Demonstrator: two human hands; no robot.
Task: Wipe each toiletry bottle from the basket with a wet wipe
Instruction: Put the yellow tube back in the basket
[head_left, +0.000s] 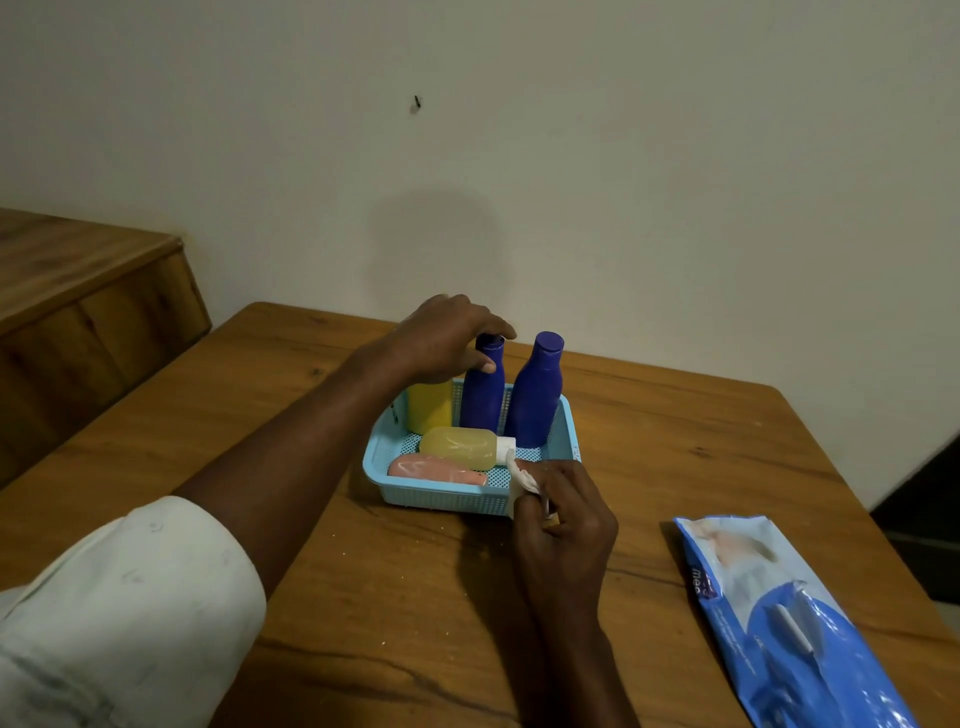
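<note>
A light blue basket stands on the wooden table. Two dark blue bottles stand upright in its back. My left hand grips the neck and cap of the left blue bottle; the right blue bottle stands free beside it. A yellow bottle stands in the back left corner, partly hidden by my hand. A pale yellow bottle with a white cap and a pink bottle lie in front. My right hand pinches a crumpled white wet wipe at the basket's front right corner.
A blue wet wipe pack lies on the table at the right, near the front edge. A wooden ledge runs along the left. A plain wall stands close behind the table.
</note>
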